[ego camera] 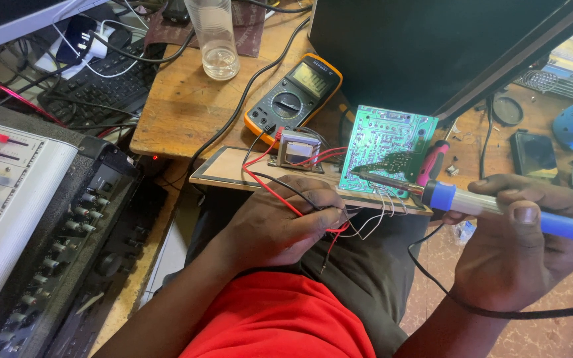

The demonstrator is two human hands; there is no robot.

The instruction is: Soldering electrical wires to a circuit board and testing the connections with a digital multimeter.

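Wooden table [180,113]: multimeter [293,96], cup [215,40].

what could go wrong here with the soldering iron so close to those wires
The soldering iron in the right hand has its tip on the green circuit board, close to the loose wires pinched in the left hand; it might scorch insulation or fingers. The board rests on a panel balanced on the lap and may slip.

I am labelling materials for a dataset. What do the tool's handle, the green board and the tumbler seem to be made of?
Soldering iron handle in the right hand: looks like matte blue and white plastic.
Green circuit board: probably rigid laminate with a glossy green coating and silvery solder dots.
Tumbler: clear, see-through; glass or plastic, I cannot tell which.
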